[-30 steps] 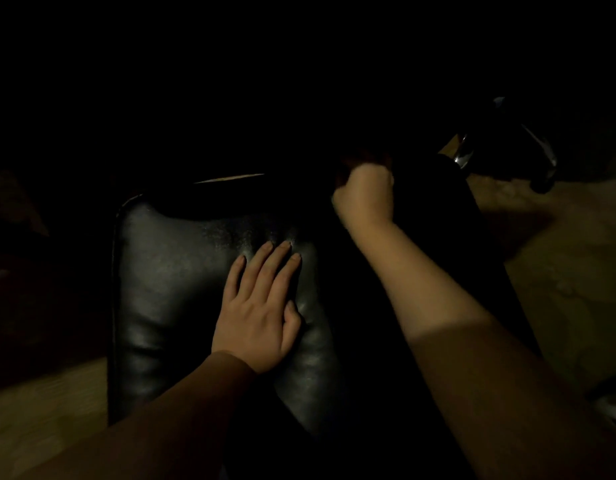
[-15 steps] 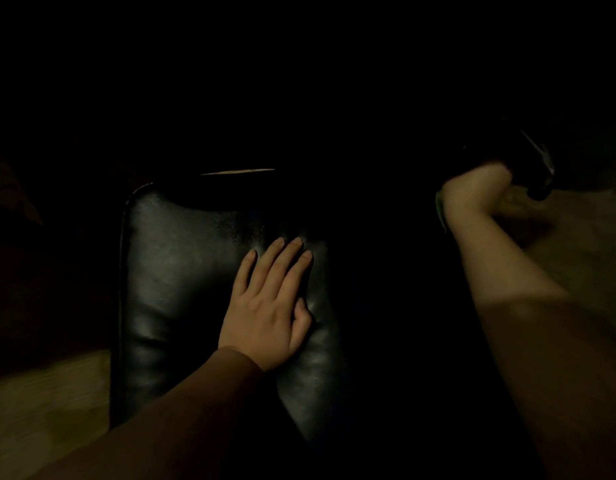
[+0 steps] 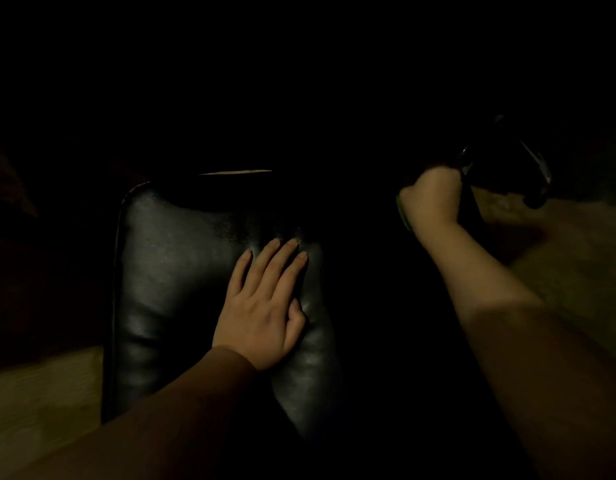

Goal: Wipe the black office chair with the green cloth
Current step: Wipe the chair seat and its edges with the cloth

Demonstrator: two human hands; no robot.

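At far right edge of black office chair [image 3: 181, 289], mid-wipe by the look: right hand [image 3: 433, 199] fisted round green cloth [image 3: 404, 214] (only a sliver showing). Left hand [image 3: 265, 306] flat, fingers straight, bracing the cushion. Next, probably: firm drag across. Glossy leather; dark room, pale floor [image 3: 39, 403].

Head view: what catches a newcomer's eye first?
The left hand lies flat, fingers straight, mid-frame on the glossy black chair cushion. At upper right the right hand is fisted round the green cloth, only a sliver showing. Everything else is near black.
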